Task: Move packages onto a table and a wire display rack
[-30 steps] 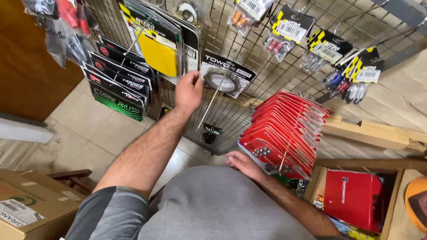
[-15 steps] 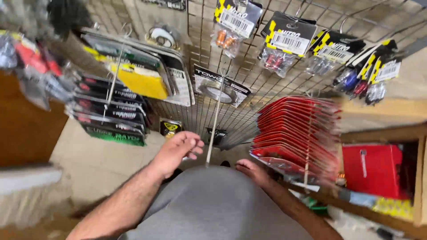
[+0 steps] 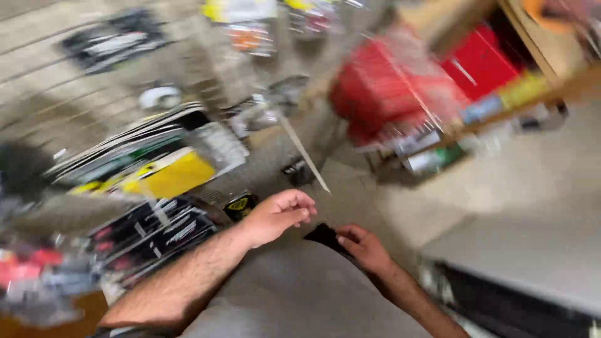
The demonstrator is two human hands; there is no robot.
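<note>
The left hand (image 3: pixel 278 216) was loosely curled and held nothing; the right hand (image 3: pixel 363 247) pinched a small black thing (image 3: pixel 325 235) down by the grey shirt (image 3: pixel 300 294); the picture was blurry, so a bare metal hook (image 3: pixel 303 150) sticking out just above could have poked a hand.

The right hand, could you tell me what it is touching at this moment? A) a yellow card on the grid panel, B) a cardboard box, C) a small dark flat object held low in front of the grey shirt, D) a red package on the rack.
C: the right hand pinches a small dark object just above the grey shirt, well away from the blurred red packages.
</note>
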